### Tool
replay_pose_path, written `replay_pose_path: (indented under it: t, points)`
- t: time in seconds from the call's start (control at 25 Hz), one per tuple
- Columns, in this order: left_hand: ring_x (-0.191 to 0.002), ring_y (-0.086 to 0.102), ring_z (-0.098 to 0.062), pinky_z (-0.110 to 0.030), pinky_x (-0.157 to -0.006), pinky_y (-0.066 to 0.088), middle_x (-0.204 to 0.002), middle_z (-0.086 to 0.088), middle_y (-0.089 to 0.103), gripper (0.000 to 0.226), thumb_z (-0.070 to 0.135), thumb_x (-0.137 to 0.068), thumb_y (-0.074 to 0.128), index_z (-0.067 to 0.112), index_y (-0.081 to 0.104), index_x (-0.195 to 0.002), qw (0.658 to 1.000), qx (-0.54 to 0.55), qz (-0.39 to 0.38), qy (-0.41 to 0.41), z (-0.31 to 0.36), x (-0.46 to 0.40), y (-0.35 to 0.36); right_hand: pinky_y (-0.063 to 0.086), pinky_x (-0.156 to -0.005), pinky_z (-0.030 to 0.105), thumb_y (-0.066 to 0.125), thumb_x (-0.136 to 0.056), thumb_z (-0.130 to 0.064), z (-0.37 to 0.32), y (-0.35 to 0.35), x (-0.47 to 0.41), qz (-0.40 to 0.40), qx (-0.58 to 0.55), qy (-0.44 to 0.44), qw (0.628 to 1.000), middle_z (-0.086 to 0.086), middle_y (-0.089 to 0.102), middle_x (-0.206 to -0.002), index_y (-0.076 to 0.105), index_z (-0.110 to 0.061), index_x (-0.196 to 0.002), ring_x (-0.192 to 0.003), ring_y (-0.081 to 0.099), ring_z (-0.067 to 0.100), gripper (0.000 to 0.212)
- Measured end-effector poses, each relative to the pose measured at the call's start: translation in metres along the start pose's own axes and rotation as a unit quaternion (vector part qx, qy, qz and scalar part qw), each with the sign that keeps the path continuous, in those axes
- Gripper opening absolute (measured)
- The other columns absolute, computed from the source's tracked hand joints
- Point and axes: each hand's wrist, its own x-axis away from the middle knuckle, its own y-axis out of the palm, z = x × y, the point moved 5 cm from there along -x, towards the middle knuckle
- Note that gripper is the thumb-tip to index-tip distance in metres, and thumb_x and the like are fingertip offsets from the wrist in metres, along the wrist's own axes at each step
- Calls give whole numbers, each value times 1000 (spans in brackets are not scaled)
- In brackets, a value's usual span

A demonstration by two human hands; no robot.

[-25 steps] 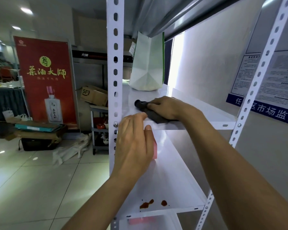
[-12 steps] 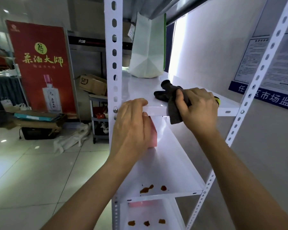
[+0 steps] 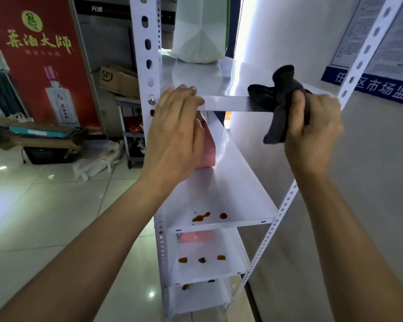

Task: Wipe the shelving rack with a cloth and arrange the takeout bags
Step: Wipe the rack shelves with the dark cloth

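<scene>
White perforated uprights and thin metal shelves fill the middle of the view: a shelving rack (image 3: 147,54) standing on a pale tiled floor (image 3: 33,205) against a grey wall (image 3: 370,182). At the front lip of the shelf (image 3: 226,103) at hand height, the left hand (image 3: 175,135) rests with its fingers curled loosely over the edge near the left upright, holding nothing else. At the right end of that lip, the right hand (image 3: 312,131) is closed around a dark cloth (image 3: 282,105); part of the cloth lies bunched on the shelf top and a fold hangs over the lip in front of the thumb.

Just behind the left hand, on the shelf below, stands a pink bag (image 3: 206,145), partly hidden by the knuckles. Beyond both hands, at the far end of the gripped shelf, a white paper bag (image 3: 199,36) stands upright. Below the hands, brown stains (image 3: 204,216) mark the near edge of the lower shelf, and further brown spots (image 3: 201,259) sit on the shelf under that, where another pink item (image 3: 196,237) shows, blurred. More staining shows on the lowest shelf.

Left of the left hand, a red banner (image 3: 40,66) with a bottle printed on it stands beside a cardboard box (image 3: 119,80). Right of the right hand, printed notices (image 3: 393,43) are fixed to the wall.
</scene>
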Motion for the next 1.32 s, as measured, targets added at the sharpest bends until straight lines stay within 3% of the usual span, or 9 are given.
replay_pose_path:
  t: [0.16, 0.32, 0.44, 0.56, 0.64, 0.72, 0.92, 1.04, 1.32]
  points:
    - [-148, 29, -26, -44, -119, 26, -154, -12, 40, 44, 7, -92, 46, 6, 53, -135, 999, -17, -34, 0, -5, 42, 13, 43, -74, 40, 41, -109, -34, 29, 5, 82, -47, -5, 49, 998, 14, 64, -85, 66, -2, -88, -83, 53, 29, 46]
    - [-136, 43, -20, -35, -112, 38, -148, -7, 46, 44, 8, -95, 46, 10, 49, -139, 982, 48, -167, -78, -17, 120, 50, 44, -67, 39, 41, -108, -35, 57, 33, 164, -157, 3, 137, 978, 13, 66, -82, 68, -2, -86, -78, 55, 28, 48]
    - [-130, 49, -21, -37, -106, 45, -145, -5, 49, 45, 10, -96, 46, 12, 46, -141, 954, 62, -260, -134, -26, 182, 77, 48, -68, 40, 39, -107, -38, 72, 50, 203, -204, 26, 155, 966, 13, 68, -85, 69, -3, -87, -79, 60, 33, 50]
    - [-122, 53, -29, -39, -104, 46, -140, -10, 52, 46, 8, -94, 48, 9, 47, -140, 928, 16, -320, -189, -36, 227, 95, 49, -89, 49, 25, -105, -49, 80, 75, 238, -357, 61, 199, 911, 13, 70, -105, 70, -13, -101, -101, 63, 39, 58]
    - [-126, 49, -31, -38, -109, 40, -145, -12, 48, 51, 10, -94, 47, 6, 42, -144, 910, -24, -358, -209, -43, 247, 102, 28, -115, 55, 21, -103, -58, 80, 89, 270, -494, 141, 173, 841, 11, 57, -143, 62, -25, -132, -137, 46, 36, 59]
    - [-128, 46, -32, -36, -111, 36, -153, -12, 39, 56, 14, -95, 46, 5, 35, -149, 894, -49, -388, -217, -48, 260, 106, 13, -122, 54, 23, -101, -63, 77, 96, 283, -544, 176, 122, 811, 8, 38, -161, 45, -31, -151, -150, 29, 31, 63]
    - [-96, 48, -23, -31, -85, 43, -164, -2, 21, 67, 13, -94, 44, 14, 21, -156, 880, -65, -414, -222, -52, 277, 100, 17, -124, 50, 32, -102, -57, 47, 128, 284, -578, 128, 56, 804, 7, 35, -163, 40, -30, -154, -150, 29, 29, 59]
    - [-89, 39, -17, -27, -84, 39, -167, 7, 0, 74, 12, -95, 39, 21, 2, -159, 864, -69, -449, -216, -56, 281, 97, 14, -125, 49, 32, -103, -55, 20, 155, 287, -619, 85, 38, 780, 4, 30, -165, 40, -33, -154, -152, 25, 26, 56]
    - [-87, 38, -15, -23, -78, 38, -167, 12, 1, 78, 11, -95, 42, 27, 0, -158, 858, -54, -445, -250, -59, 282, 96, 26, -120, 53, 48, -99, -47, -16, 130, 307, -508, 102, 78, 852, 10, 53, -151, 64, -25, -137, -140, 45, 33, 46]
